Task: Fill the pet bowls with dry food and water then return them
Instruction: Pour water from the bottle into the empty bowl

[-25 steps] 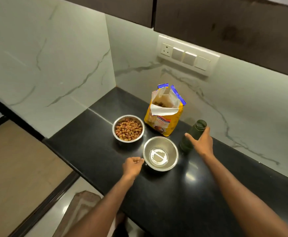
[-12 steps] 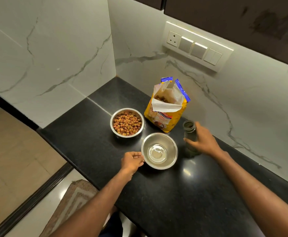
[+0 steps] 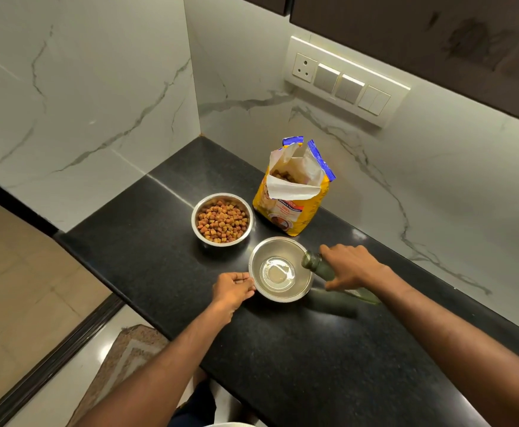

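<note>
Now right hand (image 3: pixel 355 266) fingers clamped on bottle (image 3: pixel 319 266), long axis tilted, mouth over right rim of empty bowl (image 3: pixel 279 269); left hand (image 3: pixel 233 288) fingers pinch near-left rim on tabletop (image 3: pixel 313 349)

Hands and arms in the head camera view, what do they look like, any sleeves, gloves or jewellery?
Both forearms are bare as far as the frame shows; no sleeves reach into view. The left hand and right hand wear no gloves, and no watch, ring or bracelet is visible on either.
</note>
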A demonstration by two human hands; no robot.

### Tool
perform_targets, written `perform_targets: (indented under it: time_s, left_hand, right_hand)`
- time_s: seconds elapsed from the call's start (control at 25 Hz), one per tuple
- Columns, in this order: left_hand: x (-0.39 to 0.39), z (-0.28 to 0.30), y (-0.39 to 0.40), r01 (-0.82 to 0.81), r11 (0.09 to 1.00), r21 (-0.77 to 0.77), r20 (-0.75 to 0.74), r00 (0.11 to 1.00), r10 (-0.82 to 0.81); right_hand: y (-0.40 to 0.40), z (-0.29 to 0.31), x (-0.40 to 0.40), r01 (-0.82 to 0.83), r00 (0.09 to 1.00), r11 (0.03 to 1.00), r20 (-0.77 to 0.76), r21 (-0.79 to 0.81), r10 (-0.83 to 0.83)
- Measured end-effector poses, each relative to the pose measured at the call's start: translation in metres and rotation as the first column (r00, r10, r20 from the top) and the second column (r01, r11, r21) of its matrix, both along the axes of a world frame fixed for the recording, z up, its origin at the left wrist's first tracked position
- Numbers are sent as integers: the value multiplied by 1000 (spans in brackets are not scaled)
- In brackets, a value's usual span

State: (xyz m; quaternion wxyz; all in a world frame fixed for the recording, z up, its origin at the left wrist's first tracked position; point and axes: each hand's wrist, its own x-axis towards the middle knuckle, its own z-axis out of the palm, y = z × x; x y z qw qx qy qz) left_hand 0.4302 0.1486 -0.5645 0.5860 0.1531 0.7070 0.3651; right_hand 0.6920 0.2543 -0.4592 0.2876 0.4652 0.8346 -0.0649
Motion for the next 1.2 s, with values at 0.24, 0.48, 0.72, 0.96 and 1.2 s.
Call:
perform_targets:
  time_s: [0.24, 0.48, 0.72, 0.96, 1.2]
  left_hand:
    - [-3, 0, 0, 12, 1000, 8, 18, 1000, -12]
    - [-4, -3, 0, 26, 1000, 18, 31, 999, -26]
    - [-5, -9, 0, 12, 1000, 19, 49, 999, -13]
    - [-7, -15, 0, 7, 1000, 26, 63, 998, -9]
    - [-5, -19, -2, -4, 999, 34, 76, 997, 2]
  right_hand:
    - [4, 0, -7, 0, 997, 1000, 82, -22, 2]
    - [4, 0, -11, 7, 988, 1000, 154, -27, -3]
    - [3, 3, -18, -3, 972, 999, 235, -34, 11]
    - [2, 8, -27, -25, 956, 999, 292, -40, 35]
    - [3, 13, -35, -66, 932, 997, 355, -31, 73]
